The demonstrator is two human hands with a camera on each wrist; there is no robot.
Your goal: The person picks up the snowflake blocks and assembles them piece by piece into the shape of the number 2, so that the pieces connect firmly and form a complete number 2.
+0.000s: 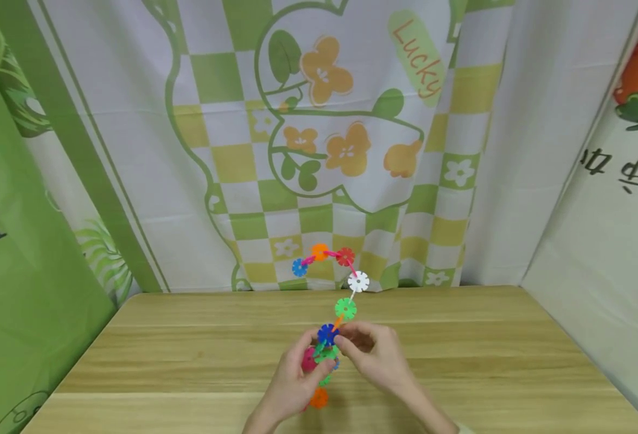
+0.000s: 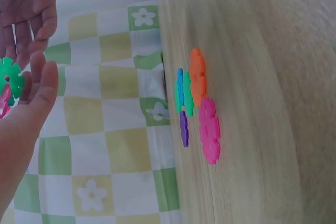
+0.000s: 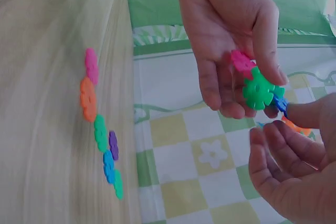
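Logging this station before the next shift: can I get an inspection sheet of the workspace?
Surface: wooden table, light grain.
Job's things: snowflake-disc chain rising from the hands; green disc at its lower end.
Clutter: loose discs lying on the table, pink, orange, green, blue, purple.
Grippers: left hand pinches the green disc; right hand grips the chain, fingers curled.
Cables: nothing seen.
Surroundings: checked flower cloth behind; green cloth at left.

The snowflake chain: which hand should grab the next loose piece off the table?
Probably the right hand. The left hand pinches the green disc and pink one at the chain's lower end, so it is busy. The right only fingers the joint, and could drop to the loose pieces.
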